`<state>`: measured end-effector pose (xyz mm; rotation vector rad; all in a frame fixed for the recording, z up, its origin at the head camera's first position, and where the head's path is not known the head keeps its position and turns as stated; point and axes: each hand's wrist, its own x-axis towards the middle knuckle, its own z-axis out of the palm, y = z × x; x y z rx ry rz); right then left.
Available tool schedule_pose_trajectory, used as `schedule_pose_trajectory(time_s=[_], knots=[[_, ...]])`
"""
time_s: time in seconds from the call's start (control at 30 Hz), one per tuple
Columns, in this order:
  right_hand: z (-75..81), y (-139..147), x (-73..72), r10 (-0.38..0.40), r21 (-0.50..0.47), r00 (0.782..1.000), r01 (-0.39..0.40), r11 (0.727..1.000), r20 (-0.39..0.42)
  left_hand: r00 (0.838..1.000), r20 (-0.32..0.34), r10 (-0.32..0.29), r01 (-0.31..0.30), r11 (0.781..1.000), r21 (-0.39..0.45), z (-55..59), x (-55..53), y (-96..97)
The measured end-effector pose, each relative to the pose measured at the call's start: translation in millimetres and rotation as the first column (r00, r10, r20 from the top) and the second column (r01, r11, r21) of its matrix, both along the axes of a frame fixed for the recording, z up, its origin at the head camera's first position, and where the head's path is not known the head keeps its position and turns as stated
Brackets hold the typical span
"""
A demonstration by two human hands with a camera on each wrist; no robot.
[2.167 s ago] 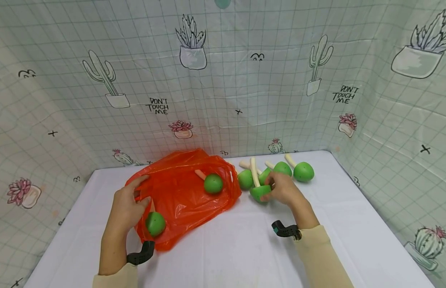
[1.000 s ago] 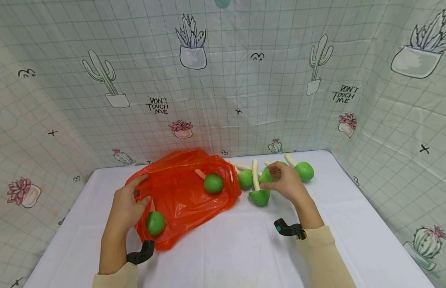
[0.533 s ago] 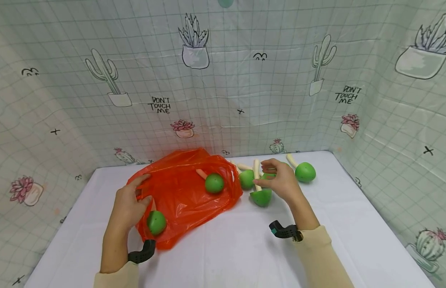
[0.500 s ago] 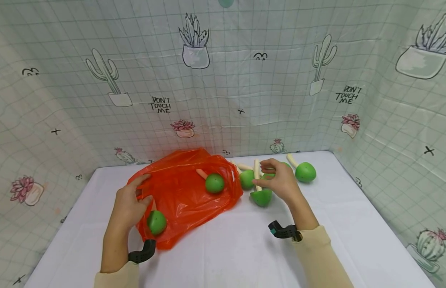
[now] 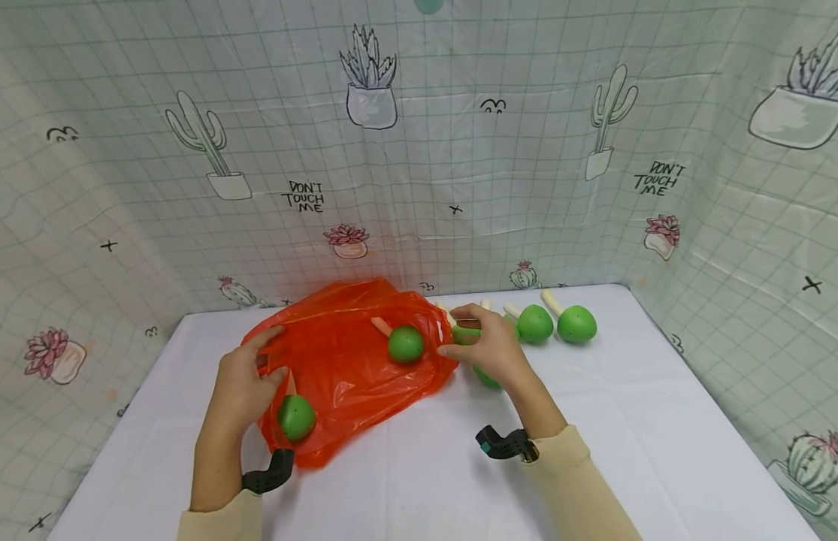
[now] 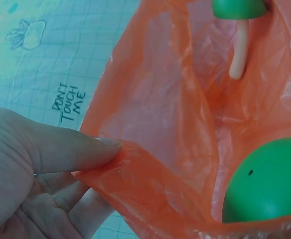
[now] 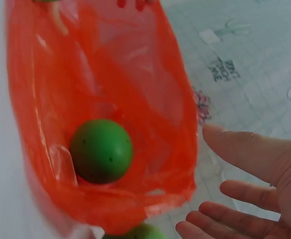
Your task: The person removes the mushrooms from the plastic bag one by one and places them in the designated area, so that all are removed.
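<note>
A red plastic bag [image 5: 340,376] lies with its mouth spread on the table. My left hand [image 5: 239,387] pinches the bag's left edge between thumb and fingers, plain in the left wrist view. Inside are two green toy mushrooms with black dots and pale stems: one mushroom [image 5: 406,344] at the right, another mushroom [image 5: 297,418] at the lower left. Near the bag's right rim hovers my right hand [image 5: 496,349], thumb and fingers spread with nothing between them. It partly hides several mushrooms, including a low green cap [image 5: 486,377]. In the right wrist view its fingers [image 7: 245,189] look apart from the bag.
Two more mushrooms, a green one [image 5: 535,324] and another [image 5: 577,324], lie right of my right hand near the back edge. A white cloth [image 5: 419,473] covers the table. A printed grid curtain [image 5: 452,165] surrounds the back and sides.
My right hand has let go of the front mushroom and moved left from the pile towards the bag's rim. My left hand keeps its hold on the bag.
</note>
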<state>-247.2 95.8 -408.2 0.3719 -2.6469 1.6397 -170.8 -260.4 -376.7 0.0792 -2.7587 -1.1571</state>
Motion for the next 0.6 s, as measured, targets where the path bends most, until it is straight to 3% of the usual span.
schedule_pose_trajectory(time_s=[0.2,0.47,0.6], knots=[[0.2,-27,7.5,0.056,-0.002,0.997,-0.056,0.998,-0.053,1.0,-0.013,-0.007,0.007,1.0,-0.006,-0.2,-0.9,-0.3],[0.9,-43,14.4,0.004,0.038,0.981,0.004,0.999,-0.194,1.0,-0.01,0.003,-0.003,1.0,-0.003,-0.8,0.3,-0.5],[7.7,-51,18.0,0.0,0.025,0.976,0.005,1.0,-0.218,1.0,-0.013,0.002,-0.002,1.0,-0.002,-0.6,1.4,-1.2]])
